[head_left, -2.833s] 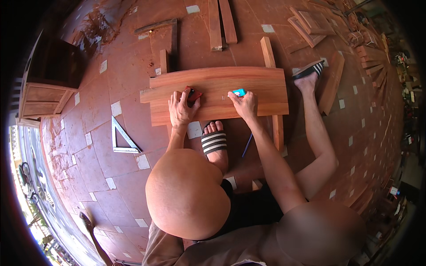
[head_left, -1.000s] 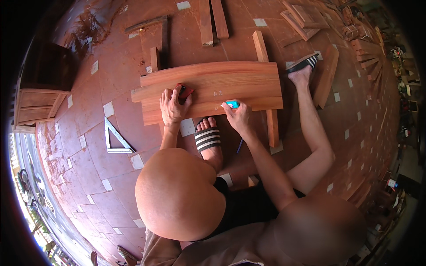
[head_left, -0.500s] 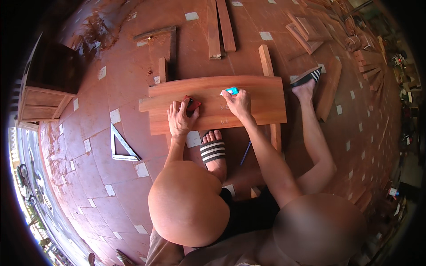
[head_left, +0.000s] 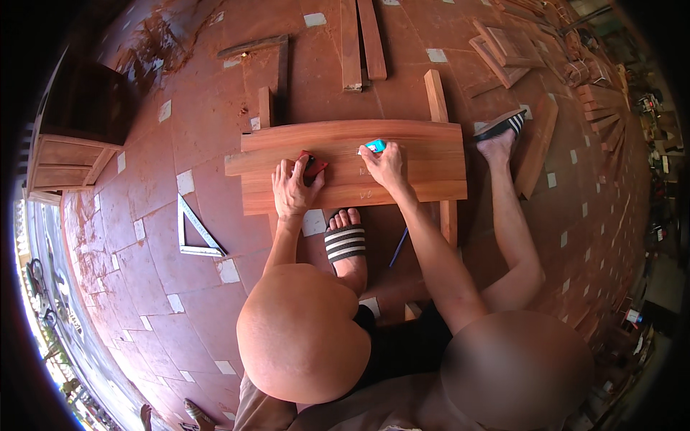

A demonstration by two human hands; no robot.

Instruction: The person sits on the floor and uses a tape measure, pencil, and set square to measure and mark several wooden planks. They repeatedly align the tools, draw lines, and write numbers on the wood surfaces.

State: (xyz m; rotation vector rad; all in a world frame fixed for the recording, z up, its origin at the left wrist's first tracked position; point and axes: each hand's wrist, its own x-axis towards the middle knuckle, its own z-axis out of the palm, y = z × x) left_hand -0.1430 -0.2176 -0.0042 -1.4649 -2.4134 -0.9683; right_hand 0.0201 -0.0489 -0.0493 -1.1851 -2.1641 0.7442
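Observation:
A reddish-brown wooden panel (head_left: 417, 179) with a slightly curved far edge lies across two wooden bars (head_left: 435, 97) in front of me. My left hand (head_left: 291, 187) rests on its left part, fingers closed round a compact red and black tool (head_left: 310, 167) whose kind I cannot make out. To the right, my right hand (head_left: 386, 165) pinches a small turquoise holder (head_left: 375, 146) with a white tip, like a chalk holder, against the panel. Pale handwritten marks (head_left: 365, 195) show on the wood below that tip.
A metal set square (head_left: 201, 248) lies on the tiled floor at left, near a wooden cabinet (head_left: 75, 154). A blue pencil-like stick (head_left: 397, 246) is below the panel. Long boards (head_left: 351, 50) lie beyond it, wooden frames (head_left: 507, 47) and stacked timber (head_left: 604, 108) at far right. My sandalled foot (head_left: 345, 244) is close in.
The whole view has shifted slightly. Both hands keep nearly the same places on the panel, still holding the red tool and the turquoise holder.

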